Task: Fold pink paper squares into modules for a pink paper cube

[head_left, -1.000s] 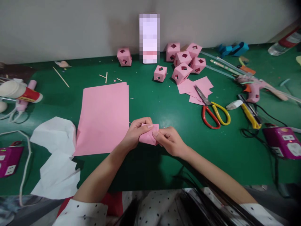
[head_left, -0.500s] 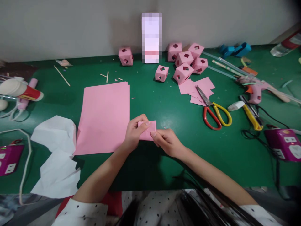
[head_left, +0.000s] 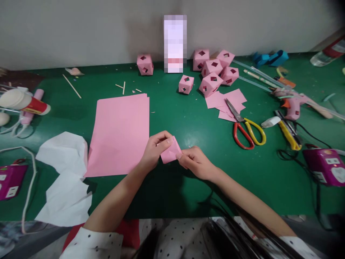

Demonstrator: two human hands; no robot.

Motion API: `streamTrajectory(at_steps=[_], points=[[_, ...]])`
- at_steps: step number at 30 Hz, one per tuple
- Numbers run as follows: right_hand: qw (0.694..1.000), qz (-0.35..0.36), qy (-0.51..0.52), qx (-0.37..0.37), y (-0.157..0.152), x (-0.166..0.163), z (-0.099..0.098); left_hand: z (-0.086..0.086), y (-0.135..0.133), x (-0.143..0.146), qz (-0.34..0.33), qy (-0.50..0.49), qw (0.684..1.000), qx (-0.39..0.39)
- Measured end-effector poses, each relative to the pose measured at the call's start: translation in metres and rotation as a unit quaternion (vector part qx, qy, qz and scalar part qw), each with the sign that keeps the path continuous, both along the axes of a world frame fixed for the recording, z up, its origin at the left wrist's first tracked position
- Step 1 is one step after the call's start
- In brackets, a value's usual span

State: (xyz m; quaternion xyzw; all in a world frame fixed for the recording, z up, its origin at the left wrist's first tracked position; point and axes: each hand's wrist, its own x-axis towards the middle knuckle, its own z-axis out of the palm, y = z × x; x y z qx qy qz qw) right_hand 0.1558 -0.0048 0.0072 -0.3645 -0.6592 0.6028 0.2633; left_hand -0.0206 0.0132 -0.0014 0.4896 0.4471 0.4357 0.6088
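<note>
A small folded pink paper piece (head_left: 170, 151) is held just above the green table (head_left: 188, 180), near its middle. My left hand (head_left: 155, 151) pinches its left side with curled fingers. Its right corner is pinched by my right hand (head_left: 195, 163) between thumb and fingers. The piece sits tilted, one corner pointing up. Just left of my hands lies a stack of pink paper sheets (head_left: 120, 133).
Several pink paper cubes (head_left: 212, 72) stand at the back, with pink paper squares (head_left: 226, 99) and red-and-yellow scissors (head_left: 246, 129) beside them. A glue gun (head_left: 292, 102) and purple box (head_left: 325, 165) lie right. White paper scraps (head_left: 63, 180) and a glue bottle (head_left: 23, 102) lie left.
Both hands turned the small pink piece: it lay as a flat rectangle half a second ago and now stands tilted with a corner up. Hands stayed in about the same place.
</note>
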Motion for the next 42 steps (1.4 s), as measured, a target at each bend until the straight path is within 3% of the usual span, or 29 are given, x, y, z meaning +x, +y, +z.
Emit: streamTrajectory(at_steps=[9, 18, 23, 30, 38, 42], points=[[0.999, 0.005, -0.039, -0.009, 0.003, 0.002, 0.001, -0.001, 0.003, -0.002, -0.023, 0.004, 0.999, -0.029], [0.979, -0.075, -0.137, 0.131, -0.002, -0.008, -0.009, -0.005, 0.003, 0.002, 0.045, 0.007, 0.998, -0.039], [0.984, -0.079, -0.121, 0.103, -0.002, -0.013, -0.011, -0.002, -0.001, 0.007, 0.048, 0.006, 0.997, -0.060], [0.981, -0.085, -0.115, 0.134, 0.001, -0.013, -0.015, -0.003, 0.001, 0.005, 0.041, 0.008, 0.998, -0.054], [0.981, -0.148, -0.066, 0.110, 0.004, -0.007, -0.011, -0.002, 0.004, 0.001, 0.008, 0.066, 0.998, 0.007], [0.983, -0.154, -0.051, 0.083, 0.005, -0.008, -0.012, -0.005, 0.002, 0.001, 0.047, 0.085, 0.995, 0.030]])
